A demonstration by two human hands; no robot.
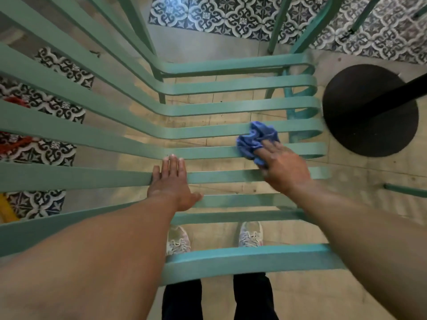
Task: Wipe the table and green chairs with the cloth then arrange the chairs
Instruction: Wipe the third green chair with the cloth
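- Patterned tiles (242,17) and plain pale paving lie under everything, seen through the gaps of the furniture.
- Crumpled on the seat slats toward the front edge lies the blue cloth (256,137), the thing doing the work. It looks soft and light, likely to bunch and snag between slats, so pressing it flat under the palm should serve better than pinching a corner.
- Right hand (283,167) covers the near side of the cloth; its fingers (269,147) reach forward over it and press it down onto a slat. Whether the fingertips curl into the fabric I cannot tell.
- Left hand (172,181) rests flat on a slat, fingers straight and close together, thumb spread to the side, holding nothing; it seems to steady the seat.
- Green chair (231,107) is slatted metal by the look of it, stiff and probably smooth; for arranging later, the backrest or the seat's front edge would give firm purchase.
- Beside the chair's front stands a round black table base (369,112) with its dark post.
- Below the seat show two pale shoes (178,241).
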